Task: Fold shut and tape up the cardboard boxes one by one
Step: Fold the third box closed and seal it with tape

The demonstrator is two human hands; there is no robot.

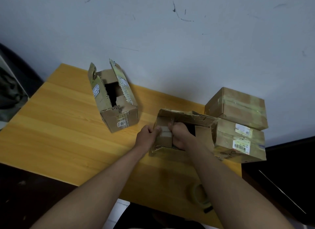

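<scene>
Both bare forearms reach to the worn brown cardboard box (180,135) on the yellow wooden table (59,135). Left hand (147,136) pinches the near inner flap (163,135); right hand (180,135) is clenched just beside it, on what I cannot tell. Best press flaps flat before fetching the clear tape roll (199,197) behind the grip. Left of the hands, another torn box (114,99) gapes, its inside dark; right, two taped boxes (238,124) are stacked.

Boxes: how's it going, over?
Both hands, left and right, folding flaps on middle box. Far box open. Tape roll idle by right arm.
</scene>
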